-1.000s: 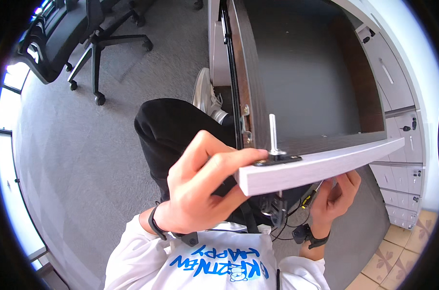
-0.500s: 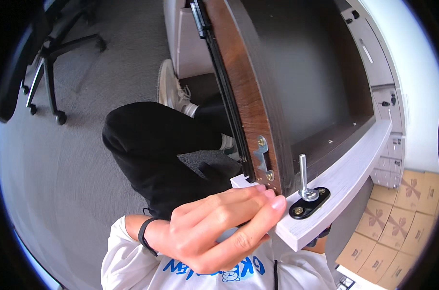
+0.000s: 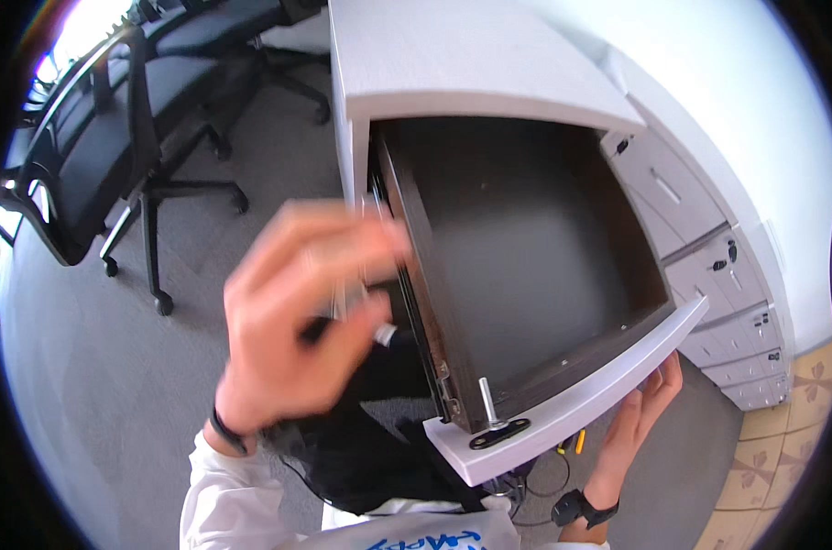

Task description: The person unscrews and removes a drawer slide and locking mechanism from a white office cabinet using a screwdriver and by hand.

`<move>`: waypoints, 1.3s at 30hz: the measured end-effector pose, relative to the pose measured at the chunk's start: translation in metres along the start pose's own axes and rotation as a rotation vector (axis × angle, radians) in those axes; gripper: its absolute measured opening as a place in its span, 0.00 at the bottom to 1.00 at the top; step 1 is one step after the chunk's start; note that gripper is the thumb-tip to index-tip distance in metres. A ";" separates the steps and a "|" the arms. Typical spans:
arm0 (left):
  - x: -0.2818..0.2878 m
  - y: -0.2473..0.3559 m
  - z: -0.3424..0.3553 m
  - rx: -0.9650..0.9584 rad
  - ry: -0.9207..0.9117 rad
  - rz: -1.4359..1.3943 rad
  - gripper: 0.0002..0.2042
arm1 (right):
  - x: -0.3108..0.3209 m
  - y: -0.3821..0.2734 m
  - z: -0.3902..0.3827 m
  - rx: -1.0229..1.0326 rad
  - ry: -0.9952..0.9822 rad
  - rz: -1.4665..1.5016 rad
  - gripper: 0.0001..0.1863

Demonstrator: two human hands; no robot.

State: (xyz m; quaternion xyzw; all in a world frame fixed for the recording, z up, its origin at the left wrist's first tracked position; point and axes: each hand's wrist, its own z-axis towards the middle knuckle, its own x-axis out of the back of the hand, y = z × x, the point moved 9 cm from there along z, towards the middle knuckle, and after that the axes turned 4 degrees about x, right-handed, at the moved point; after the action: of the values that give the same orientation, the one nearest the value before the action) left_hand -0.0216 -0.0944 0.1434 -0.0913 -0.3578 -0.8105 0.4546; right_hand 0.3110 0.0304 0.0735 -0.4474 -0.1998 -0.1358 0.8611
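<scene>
A drawer with a dark brown box and a pale grey drawer front [image 3: 581, 390] stands pulled out of a grey cabinet [image 3: 489, 55]. A bolt [image 3: 487, 401] rises from a black oval plate [image 3: 500, 434] on the front's top edge, near its left end. Left of the drawer's side, my left hand [image 3: 297, 316] is raised and blurred, its thumb and curved fingers apart. Nothing shows clearly between them. My right hand [image 3: 638, 417] holds the drawer front from its outer side, near the right end; the front partly hides its fingers. A black slide rail [image 3: 416, 302] runs along the drawer's left side.
Black office chairs [image 3: 150, 183] on castors stand on grey carpet at the left. More grey drawer cabinets [image 3: 709, 266] with keys in their locks line the white wall at right. Brown cartons [image 3: 755, 467] lie at lower right. Yellow-handled tools [image 3: 578, 442] show below the front.
My left hand has left the drawer's front left corner and moved up and left. My right hand, mostly hidden before, now shows. The view has shifted, bringing in the cabinet top and more chairs.
</scene>
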 end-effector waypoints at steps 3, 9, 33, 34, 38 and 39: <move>0.016 -0.044 0.052 0.061 0.147 0.181 0.31 | 0.002 -0.003 0.010 -0.174 0.129 0.187 0.49; -0.004 -0.094 0.104 -0.077 -0.049 0.288 0.31 | -0.019 -0.012 0.023 -0.160 0.177 0.483 0.54; -0.009 -0.079 0.096 -0.058 0.192 0.441 0.26 | -0.087 -0.111 0.071 0.706 0.116 -0.171 0.13; -0.008 -0.080 0.095 -0.051 0.175 0.414 0.26 | -0.090 -0.111 0.076 0.700 0.116 -0.173 0.13; -0.002 -0.088 0.095 -0.088 -0.009 0.271 0.27 | -0.106 -0.108 0.094 0.738 0.234 -0.072 0.09; 0.004 -0.090 0.094 -0.079 -0.009 0.283 0.27 | -0.114 -0.110 0.099 0.734 0.264 -0.048 0.13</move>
State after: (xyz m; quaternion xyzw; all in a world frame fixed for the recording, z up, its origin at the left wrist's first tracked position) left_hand -0.1130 -0.0050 0.1689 -0.1624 -0.3113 -0.7512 0.5590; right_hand 0.1431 0.0567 0.1512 -0.0835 -0.1330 -0.1318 0.9788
